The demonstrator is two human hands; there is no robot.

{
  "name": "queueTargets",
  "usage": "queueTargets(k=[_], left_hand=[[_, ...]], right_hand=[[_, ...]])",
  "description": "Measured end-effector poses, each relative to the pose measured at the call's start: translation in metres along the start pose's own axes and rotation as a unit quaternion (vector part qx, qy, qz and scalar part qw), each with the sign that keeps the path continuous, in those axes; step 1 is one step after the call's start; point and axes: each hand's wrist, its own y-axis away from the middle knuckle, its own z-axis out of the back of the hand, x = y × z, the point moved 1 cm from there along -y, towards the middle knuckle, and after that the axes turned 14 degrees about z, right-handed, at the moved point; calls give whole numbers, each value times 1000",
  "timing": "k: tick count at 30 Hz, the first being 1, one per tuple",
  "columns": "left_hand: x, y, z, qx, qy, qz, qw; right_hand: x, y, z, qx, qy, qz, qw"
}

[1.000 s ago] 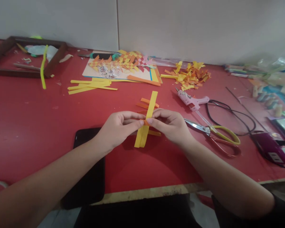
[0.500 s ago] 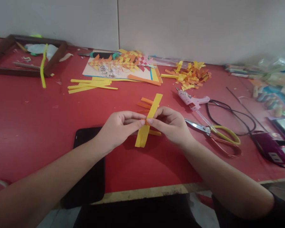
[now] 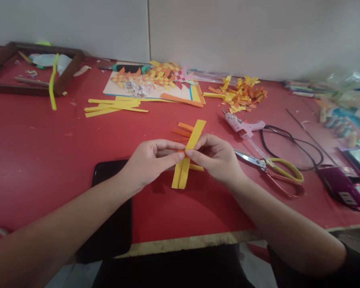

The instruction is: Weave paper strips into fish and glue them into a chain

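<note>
Yellow paper strips [image 3: 195, 135] and orange paper strips [image 3: 186, 127] cross each other in the middle of the view, held above the red table. My left hand [image 3: 151, 162] pinches the strips from the left, its thumb pressed on a small orange piece at the crossing. From the right, my right hand [image 3: 217, 160] grips the same strips between thumb and fingers. Two yellow ends point down toward me, slightly apart. Orange ends fan out behind the fingers, and a short yellow end shows under my right thumb. Most of the crossing is hidden by my fingertips.
Scissors [image 3: 258, 162] and a pink glue gun [image 3: 243, 126] with a black cord lie to the right. Loose yellow strips [image 3: 114, 107], woven paper pieces [image 3: 162, 76] and paper scraps [image 3: 243, 96] lie farther back. A black tablet-like slab [image 3: 111, 228] is under my left forearm.
The lower yellow ends have spread a little apart and tilted slightly. Both hands keep their pinch in nearly the same place.
</note>
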Motion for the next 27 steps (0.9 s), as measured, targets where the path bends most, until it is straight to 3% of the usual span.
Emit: queueTargets(k=[7, 27], left_hand=[[1, -1, 2, -14, -46, -4, 999], [-3, 1, -1, -11, 33, 46, 998]], right_hand=[[2, 1, -1, 15, 9, 12, 1000], [2, 1, 0, 12, 54, 15, 998]])
